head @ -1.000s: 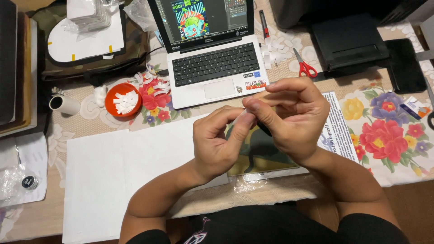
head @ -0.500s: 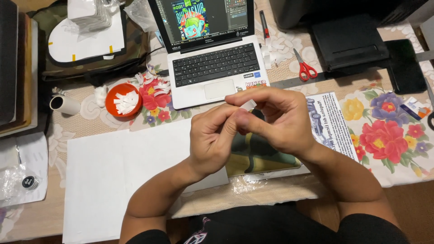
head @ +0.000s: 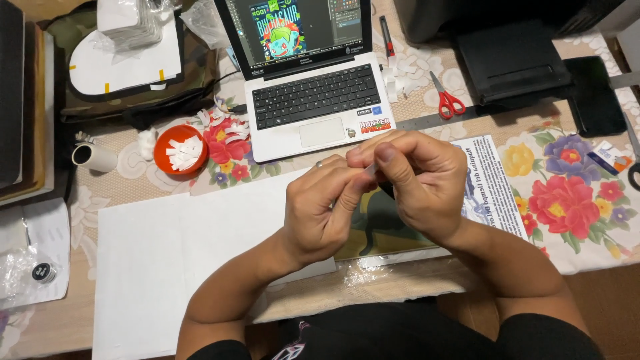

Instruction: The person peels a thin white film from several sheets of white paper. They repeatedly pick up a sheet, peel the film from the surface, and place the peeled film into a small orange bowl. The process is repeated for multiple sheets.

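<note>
1. Pinching together above the table, the left hand (head: 320, 213) and right hand (head: 420, 183) close their fingertips on a small pale strip (head: 369, 171); too little of it shows to tell its long axis or which way it points.
2. Directly beneath the hands lies a dark green printed sheet (head: 380, 227), overlapping a large white paper sheet (head: 167, 260).
3. Just beyond sits an open silver laptop (head: 310, 100).
4. Left of the laptop stands a round orange bowl of white scraps (head: 181, 151).
5. Red-handled scissors (head: 445, 98) lie well apart to the right, on the floral tablecloth (head: 573, 193).
</note>
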